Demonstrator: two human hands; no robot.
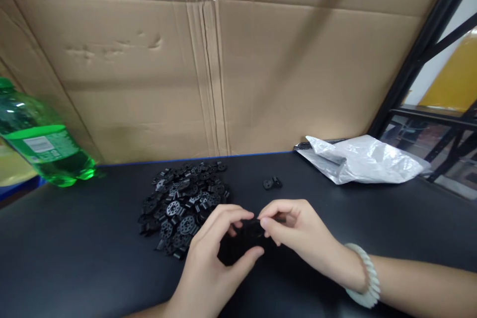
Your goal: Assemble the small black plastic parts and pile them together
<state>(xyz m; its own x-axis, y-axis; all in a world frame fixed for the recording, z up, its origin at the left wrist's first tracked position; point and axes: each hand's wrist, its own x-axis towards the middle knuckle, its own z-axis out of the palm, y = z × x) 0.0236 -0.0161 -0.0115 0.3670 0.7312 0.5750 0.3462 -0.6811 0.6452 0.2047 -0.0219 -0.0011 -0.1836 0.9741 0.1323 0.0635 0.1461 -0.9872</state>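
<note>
A small black plastic part (252, 230), dark against the table, sits between my two hands; its exact shape is hard to make out. My left hand (214, 248) curls around it from the left, fingertips over the top and thumb beneath. From the right, my right hand (300, 228) pinches at the same part with thumb and forefinger close together. Left of my hands lies a large pile of black round plastic parts (182, 208) with holes and side clips. Beyond my right hand, a couple of similar black parts (272, 183) lie apart from the pile.
A crumpled silvery-white plastic bag (368, 161) lies at the back right. The green soda bottle (40, 139) leans at the far left. Behind the black table (93, 238) rises a cardboard wall (149, 84), with a black metal rack (417, 67) on the right.
</note>
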